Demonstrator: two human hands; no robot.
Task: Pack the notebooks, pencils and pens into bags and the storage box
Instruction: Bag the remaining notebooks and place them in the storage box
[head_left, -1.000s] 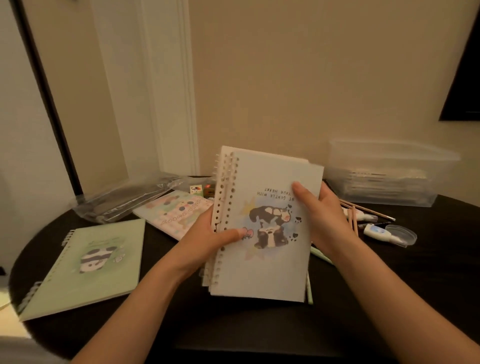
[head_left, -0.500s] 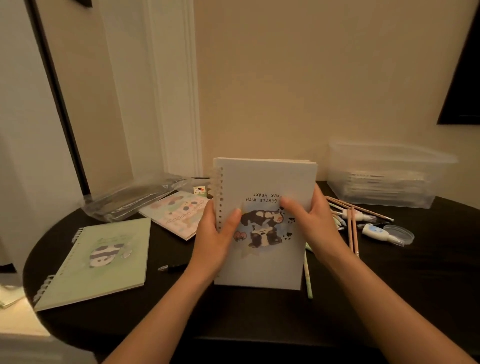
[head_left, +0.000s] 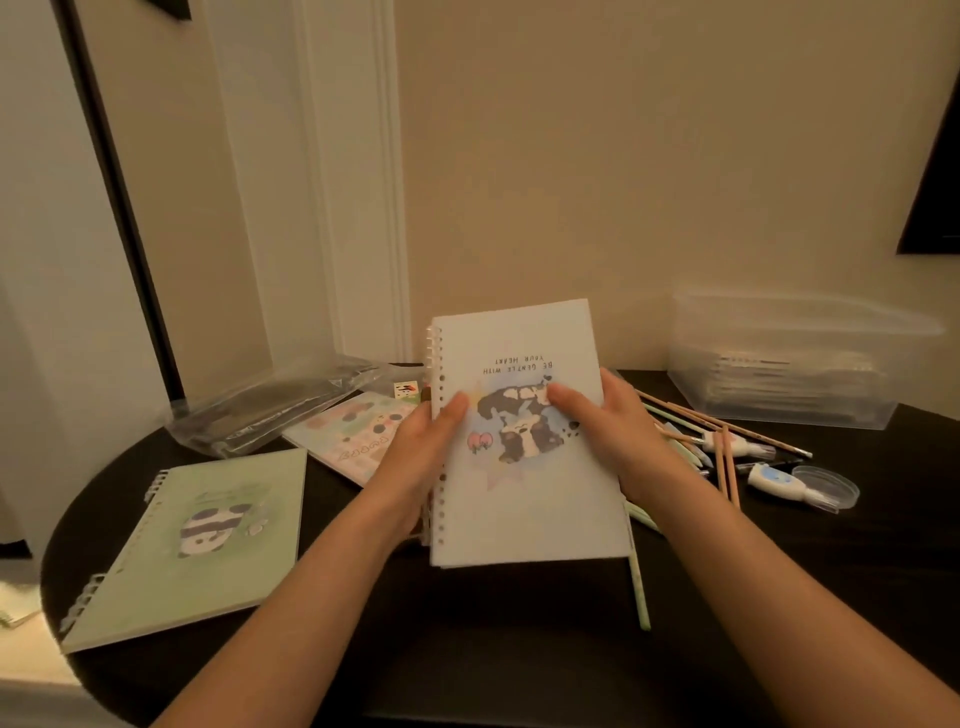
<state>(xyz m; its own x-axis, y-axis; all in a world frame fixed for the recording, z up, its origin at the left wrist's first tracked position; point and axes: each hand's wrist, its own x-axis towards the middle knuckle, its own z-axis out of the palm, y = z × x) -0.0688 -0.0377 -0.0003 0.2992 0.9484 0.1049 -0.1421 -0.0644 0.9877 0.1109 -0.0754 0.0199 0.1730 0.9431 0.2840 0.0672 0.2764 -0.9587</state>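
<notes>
A pale blue spiral notebook (head_left: 524, 499) with a cow picture stands upright above the dark round table (head_left: 467, 649), its print upside down to me. My left hand (head_left: 421, 457) grips its ring-bound left edge, thumb on the cover. My right hand (head_left: 608, 431) grips the right edge, thumb across the picture. A green panda notebook (head_left: 192, 540) lies flat at the left. A pink-patterned notebook (head_left: 353, 436) lies behind it. A clear plastic bag (head_left: 270, 410) lies at the back left. A clear storage box (head_left: 789, 364) stands at the back right. Pencils and pens (head_left: 722, 441) lie scattered at the right.
Two white correction-tape dispensers (head_left: 779, 480) and a clear round lid (head_left: 828, 486) lie among the pencils. A mint-green pencil (head_left: 638, 587) pokes out under the held notebook. A wall and white door frame stand close behind the table.
The notebook's loose pages have come together into one closed block. Both hands have shifted it slightly and squared it upright; my right thumb now lies across the cow picture.
</notes>
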